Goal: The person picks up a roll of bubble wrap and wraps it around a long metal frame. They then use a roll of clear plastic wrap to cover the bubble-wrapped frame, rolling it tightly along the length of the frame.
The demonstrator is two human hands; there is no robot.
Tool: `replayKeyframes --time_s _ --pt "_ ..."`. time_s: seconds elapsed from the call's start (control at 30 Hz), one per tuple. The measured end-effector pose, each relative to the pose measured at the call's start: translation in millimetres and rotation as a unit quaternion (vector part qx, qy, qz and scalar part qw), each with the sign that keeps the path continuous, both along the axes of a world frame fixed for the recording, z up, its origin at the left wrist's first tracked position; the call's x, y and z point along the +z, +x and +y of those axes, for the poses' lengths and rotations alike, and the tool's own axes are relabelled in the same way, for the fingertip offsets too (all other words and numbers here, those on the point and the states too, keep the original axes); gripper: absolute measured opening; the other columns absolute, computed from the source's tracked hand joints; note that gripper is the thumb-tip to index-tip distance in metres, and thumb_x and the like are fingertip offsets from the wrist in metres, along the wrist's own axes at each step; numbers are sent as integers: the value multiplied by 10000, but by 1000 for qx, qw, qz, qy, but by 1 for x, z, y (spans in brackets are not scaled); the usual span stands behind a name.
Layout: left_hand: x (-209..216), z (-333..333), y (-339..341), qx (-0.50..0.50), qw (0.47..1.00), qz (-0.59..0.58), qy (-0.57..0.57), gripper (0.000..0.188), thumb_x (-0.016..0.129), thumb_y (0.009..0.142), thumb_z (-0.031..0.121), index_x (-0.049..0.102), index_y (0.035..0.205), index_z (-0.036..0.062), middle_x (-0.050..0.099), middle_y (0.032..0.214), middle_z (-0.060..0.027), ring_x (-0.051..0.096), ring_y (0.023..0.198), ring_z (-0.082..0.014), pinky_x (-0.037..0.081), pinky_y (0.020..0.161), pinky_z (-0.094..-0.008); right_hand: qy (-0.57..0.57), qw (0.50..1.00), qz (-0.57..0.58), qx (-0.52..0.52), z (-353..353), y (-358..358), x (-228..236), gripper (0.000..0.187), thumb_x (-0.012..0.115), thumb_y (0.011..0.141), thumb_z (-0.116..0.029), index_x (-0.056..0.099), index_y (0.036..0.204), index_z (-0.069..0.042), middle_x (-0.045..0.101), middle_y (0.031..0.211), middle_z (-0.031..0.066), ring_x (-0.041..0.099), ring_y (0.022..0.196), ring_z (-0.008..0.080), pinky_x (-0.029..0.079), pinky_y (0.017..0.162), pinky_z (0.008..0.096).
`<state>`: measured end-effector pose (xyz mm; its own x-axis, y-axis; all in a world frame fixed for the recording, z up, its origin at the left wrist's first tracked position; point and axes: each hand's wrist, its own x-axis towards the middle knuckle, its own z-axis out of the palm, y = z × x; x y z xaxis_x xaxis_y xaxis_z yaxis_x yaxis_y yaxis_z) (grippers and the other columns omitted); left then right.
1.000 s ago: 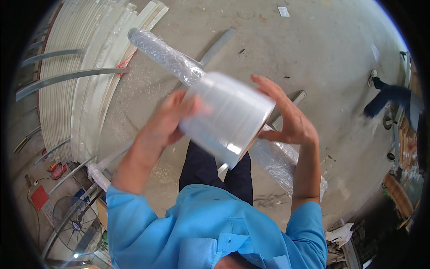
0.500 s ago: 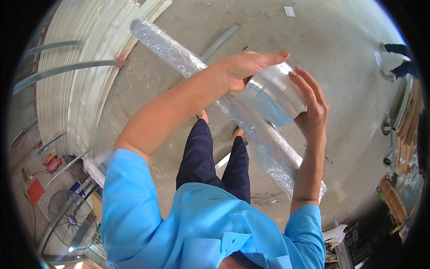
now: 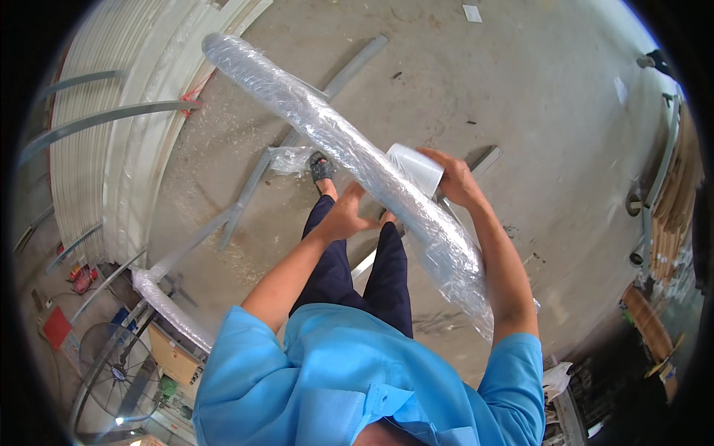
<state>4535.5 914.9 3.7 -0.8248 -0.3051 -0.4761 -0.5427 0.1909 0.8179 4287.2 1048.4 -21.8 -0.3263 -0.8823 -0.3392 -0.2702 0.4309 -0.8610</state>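
A long bundle wrapped in clear plastic film [image 3: 327, 130] stretches slantwise in front of me, from the far left to beside my right forearm. On its far right side my right hand [image 3: 459, 182] grips a roll of clear stretch film [image 3: 418, 168] by one end. My left hand [image 3: 344, 215] is at the bundle's near side, thumb and fingers spread, with nothing seen in it. Part of the roll's lower edge is hidden behind the bundle.
Metal rails of a stand [image 3: 256, 175] lie beneath the bundle. Long white panels [image 3: 123, 126] are stacked at left, above a standing fan [image 3: 119, 369]. Another wrapped length [image 3: 175, 308] lies near the fan. Brown boards [image 3: 675, 215] line the right side, and a person's leg [image 3: 658, 63] shows far right.
My left hand has left the film roll and drawn back to the bundle's near side. The right hand has lowered the roll leftward to the bundle's far side. The person at right has moved farther out.
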Motion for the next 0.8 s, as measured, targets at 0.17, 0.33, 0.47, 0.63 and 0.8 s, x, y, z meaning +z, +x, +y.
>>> replayKeyframes --time_s 0.17,0.33,0.47,0.63,0.8 --pt "-30 11 17 -36 995 94 -26 673 839 683 280 616 1267 30 361 1516 -179 259 1446 -370 261 1131 -472 92 982 -107 128 -5 8 12 616 664 774 34 561 1357 -137 670 1214 167 641 1130 309 495 960 404" --pt "53 -20 51 -117 983 54 -128 515 847 641 297 726 1104 108 494 1410 -187 323 1395 -365 181 1169 -495 125 967 -81 205 -5 -6 39 825 731 765 -55 388 1496 -222 548 1401 147 538 1269 304 432 1070 416" --pt "149 -58 46 -114 987 109 -36 475 827 694 392 695 967 26 621 1186 -178 480 1230 -322 262 1095 -471 114 985 -96 90 -12 -25 74 904 761 737 -61 341 1523 -212 475 1477 129 508 1299 316 412 1097 446" --pt "210 -73 -28 -105 959 211 156 536 783 779 465 683 1007 -10 671 971 -123 611 902 -253 398 939 -395 -117 984 -119 69 7 -43 149 1062 846 619 -81 315 1535 -164 434 1511 109 490 1320 307 402 1107 456" --pt "196 -46 -131 74 938 76 331 562 690 898 465 635 1122 -48 681 967 -97 649 843 -142 519 733 -283 -136 971 193 35 29 -42 196 1165 906 491 -101 349 1514 -136 441 1501 121 505 1307 307 423 1091 437"
